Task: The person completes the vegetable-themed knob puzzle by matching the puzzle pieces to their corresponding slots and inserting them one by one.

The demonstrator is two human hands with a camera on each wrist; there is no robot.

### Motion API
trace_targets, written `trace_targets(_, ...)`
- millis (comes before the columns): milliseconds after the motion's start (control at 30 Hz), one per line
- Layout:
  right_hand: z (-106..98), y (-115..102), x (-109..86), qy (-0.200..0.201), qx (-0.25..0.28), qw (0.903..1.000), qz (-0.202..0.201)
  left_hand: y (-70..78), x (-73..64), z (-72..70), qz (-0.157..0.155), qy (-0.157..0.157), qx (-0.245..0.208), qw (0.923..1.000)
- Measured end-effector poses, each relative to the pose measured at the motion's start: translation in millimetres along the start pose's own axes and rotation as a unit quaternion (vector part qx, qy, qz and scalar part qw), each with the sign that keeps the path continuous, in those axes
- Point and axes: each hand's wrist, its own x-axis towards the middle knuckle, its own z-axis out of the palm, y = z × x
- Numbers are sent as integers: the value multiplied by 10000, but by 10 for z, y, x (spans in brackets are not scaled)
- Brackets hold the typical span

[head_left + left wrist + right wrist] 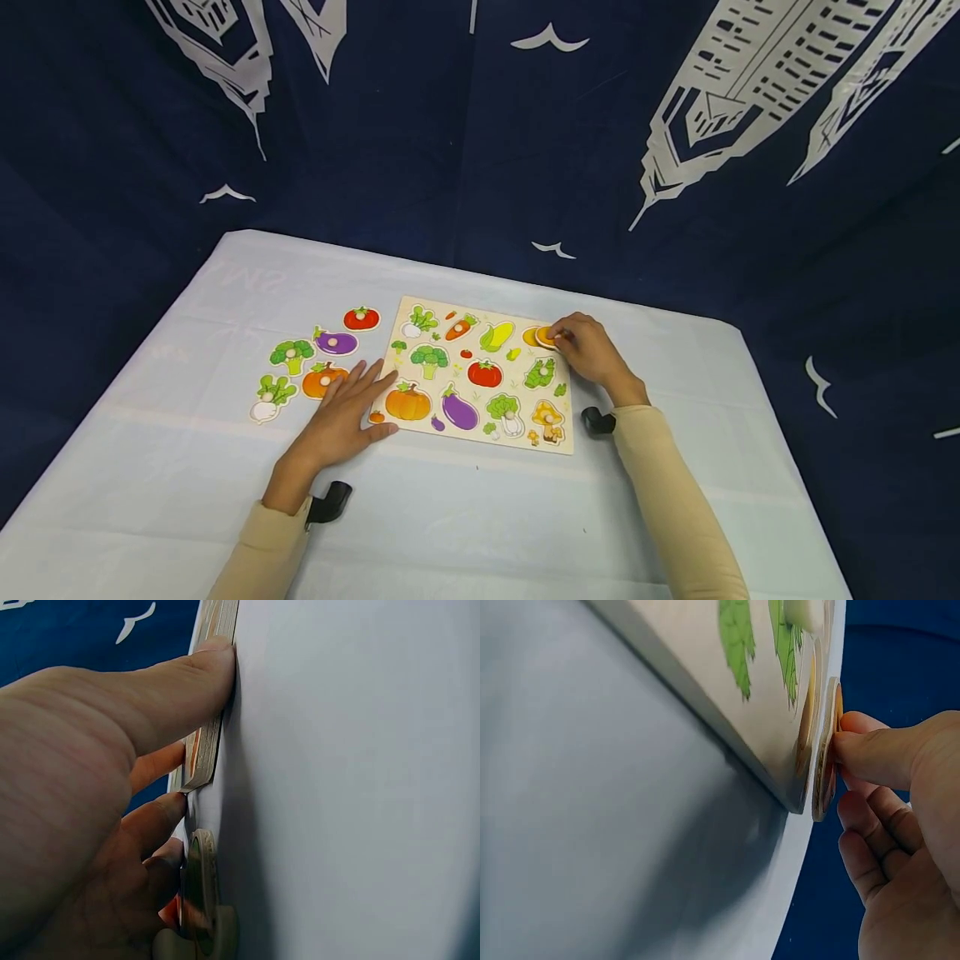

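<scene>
A wooden vegetable puzzle board (450,434) lies on the table. At its far right corner my right hand (594,350) pinches a round orange puzzle piece (546,337) between thumb and fingers. In the right wrist view that piece (826,761) stands on edge-on, slightly apart from the board's face. My left hand (341,421) has its fingers spread along the board's left edge, the thumb on the near corner. Carrot (458,328), mushroom (549,421) and bok choy (507,414) pieces with knobs sit in the board.
Left of the board lie loose knobbed pieces: a tomato (362,318), an eggplant (337,342), a broccoli (292,356), a turnip (271,398) and a pumpkin (321,381) beside the left fingers. A dark blue curtain (420,150) hangs behind the white table (465,525).
</scene>
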Motion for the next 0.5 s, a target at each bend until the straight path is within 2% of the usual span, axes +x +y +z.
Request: trace_targets(500, 54, -85, 110, -164, -204, 9993, -272, 4, 7, -17, 11, 12, 12, 10000)
